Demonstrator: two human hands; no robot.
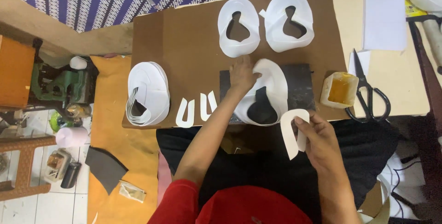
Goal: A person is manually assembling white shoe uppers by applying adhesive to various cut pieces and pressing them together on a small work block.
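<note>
Pinching a white U-shaped strip (pixel 293 132) between thumb and fingertips of right hand (pixel 320 143), strip held up off the board, just in front of the body, open end pointing down toward the lap. Fingers curled closed on its right leg; grip looks light.

Pressing left hand (pixel 243 74) flat, fingers spread and extended, on the upper left edge of a large white cut-out piece (pixel 271 90). Not gripping, only holding down. Piece lies on a dark cutting mat (pixel 299 90), its black opening toward the near edge.

Judging step: pairing strip to the big piece, likely around its opening; strip not yet laid on. Next placement calls for lining the curve of the strip to the curve of the opening while keeping the left palm steady so the piece does not slide.

Outward: brown work board (pixel 184 35) under everything. Two more white cut-out pieces (pixel 264 21) side by side at far edge, apart from the one in hand. Three spare U-strips (pixel 198 109) in a row just left of the mat. Stack of white pieces (pixel 148 93) at left end of board. Tub of amber glue (pixel 340 89) just right of the mat, black scissors (pixel 368 93) beside it, both within reach of right hand. Sewing machine (pixel 60 83) well off to the left, on the floor side.
</note>
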